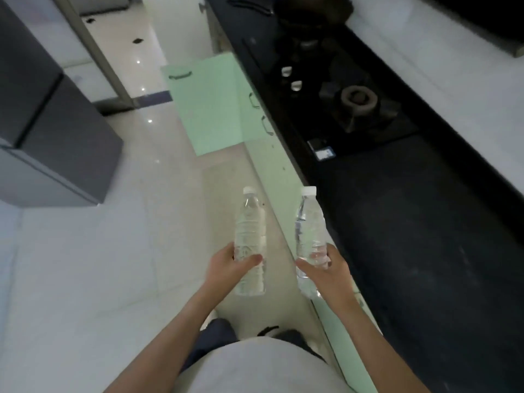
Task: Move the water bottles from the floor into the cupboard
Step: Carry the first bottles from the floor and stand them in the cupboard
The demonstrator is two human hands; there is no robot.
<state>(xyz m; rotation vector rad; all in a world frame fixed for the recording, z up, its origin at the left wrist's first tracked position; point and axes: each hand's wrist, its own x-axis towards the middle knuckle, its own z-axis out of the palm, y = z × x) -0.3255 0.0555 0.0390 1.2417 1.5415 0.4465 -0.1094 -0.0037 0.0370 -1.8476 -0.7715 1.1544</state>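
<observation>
I hold two clear water bottles with white caps, both upright, out in front of my body. My left hand (pixel 231 266) grips the lower half of the left bottle (pixel 251 228). My right hand (pixel 326 269) grips the right bottle (pixel 309 225) low down. Both hang above the floor beside the pale green cupboard fronts (pixel 278 177). Farther ahead one green cupboard door (pixel 207 106) stands swung open over the floor. The cupboard's inside is hidden from here.
A black countertop (pixel 411 222) with a gas hob (pixel 357 100) and a dark pan (pixel 312 12) runs along the right. A dark grey fridge (pixel 51 131) stands on the left. Pale floor tiles (pixel 93 265) lie between them.
</observation>
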